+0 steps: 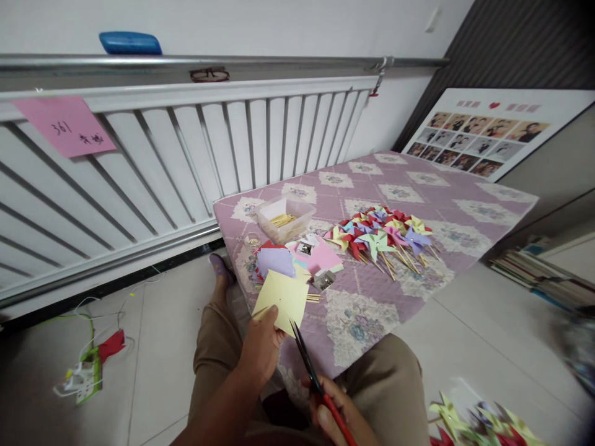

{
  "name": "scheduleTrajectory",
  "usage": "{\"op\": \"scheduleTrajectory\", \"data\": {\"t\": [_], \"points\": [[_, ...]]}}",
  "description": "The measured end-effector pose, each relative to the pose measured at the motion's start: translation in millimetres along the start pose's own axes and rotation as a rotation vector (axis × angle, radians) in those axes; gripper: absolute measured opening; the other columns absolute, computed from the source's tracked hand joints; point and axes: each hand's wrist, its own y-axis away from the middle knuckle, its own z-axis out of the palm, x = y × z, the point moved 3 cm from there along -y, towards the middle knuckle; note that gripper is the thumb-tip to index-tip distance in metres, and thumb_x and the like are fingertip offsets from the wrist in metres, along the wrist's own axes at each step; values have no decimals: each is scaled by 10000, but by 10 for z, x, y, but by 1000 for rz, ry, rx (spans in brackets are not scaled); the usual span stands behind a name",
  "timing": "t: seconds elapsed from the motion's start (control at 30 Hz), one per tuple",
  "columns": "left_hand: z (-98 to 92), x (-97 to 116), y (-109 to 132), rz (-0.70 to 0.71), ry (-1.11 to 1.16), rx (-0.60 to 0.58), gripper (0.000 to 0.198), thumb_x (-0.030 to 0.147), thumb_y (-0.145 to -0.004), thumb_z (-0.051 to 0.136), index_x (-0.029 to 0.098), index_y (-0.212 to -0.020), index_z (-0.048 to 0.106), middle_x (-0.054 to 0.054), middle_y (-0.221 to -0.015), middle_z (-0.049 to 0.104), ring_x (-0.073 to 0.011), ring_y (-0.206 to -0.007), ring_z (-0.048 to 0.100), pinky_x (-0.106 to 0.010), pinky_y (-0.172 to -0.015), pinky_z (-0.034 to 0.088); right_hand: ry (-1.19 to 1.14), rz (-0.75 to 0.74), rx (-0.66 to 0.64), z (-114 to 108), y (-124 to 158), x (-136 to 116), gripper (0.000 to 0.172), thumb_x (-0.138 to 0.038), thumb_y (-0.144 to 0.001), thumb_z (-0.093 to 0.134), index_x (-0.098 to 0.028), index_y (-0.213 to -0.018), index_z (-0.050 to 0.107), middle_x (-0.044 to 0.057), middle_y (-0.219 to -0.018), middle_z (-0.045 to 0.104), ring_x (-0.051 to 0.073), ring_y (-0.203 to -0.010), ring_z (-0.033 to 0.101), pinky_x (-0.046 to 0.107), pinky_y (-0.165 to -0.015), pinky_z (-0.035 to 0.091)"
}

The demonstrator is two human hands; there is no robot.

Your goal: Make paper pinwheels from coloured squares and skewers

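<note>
A square of pale yellow paper (pixel 284 296) with a small dark dot near its middle is held up by my left hand (pixel 261 344), thumb on top at its lower edge. One slit shows at the paper's left corner. My right hand (pixel 335 409) grips scissors (pixel 307 358) with red handles and black blades. The blade tips meet the paper's lower right edge, slightly apart. Just beyond lie purple paper pieces (pixel 275 262), a pink sheet (pixel 325 255) and thin wooden sticks (pixel 314 298).
A clear plastic box (pixel 285 218) of sticks stands at the table's left side. Finished paper pinwheels (pixel 376 235) are heaped to its right, and more pinwheels (pixel 478 424) lie lower right. A white radiator (pixel 260 136) borders the tablecloth (pixel 367 310). A power strip (pixel 88 375) with cables is on the floor.
</note>
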Motion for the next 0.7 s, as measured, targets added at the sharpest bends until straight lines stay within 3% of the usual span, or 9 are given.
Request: {"op": "scheduleTrajectory", "data": {"t": [0.27, 0.47, 0.7], "points": [[54, -23, 56, -19, 0, 7, 253, 322, -776, 645, 180, -985, 648, -66, -959, 708, -189, -778, 642, -265, -611, 483, 68, 3, -36, 13, 4, -12, 494, -583, -841, 548, -252, -1206, 592, 51, -898, 635, 218, -818, 587, 315, -760, 498], [43, -50, 53, 6, -24, -36, 266, 346, -800, 622, 166, -995, 647, -78, -990, 705, -184, -795, 647, -268, -633, 495, 111, -41, -70, -8, -31, 2, 472, -570, -848, 547, -245, -1187, 595, 59, -907, 637, 223, -827, 591, 324, -771, 501], [35, -74, 37, 0, -15, -43, 265, 332, -809, 613, 168, -1015, 645, -93, -1028, 702, -214, -845, 659, -298, -667, 522, 115, -33, -23, 2, -51, 39, 454, -553, -829, 579, -245, -1160, 616, 57, -888, 650, 225, -806, 602, 326, -753, 516]]}}
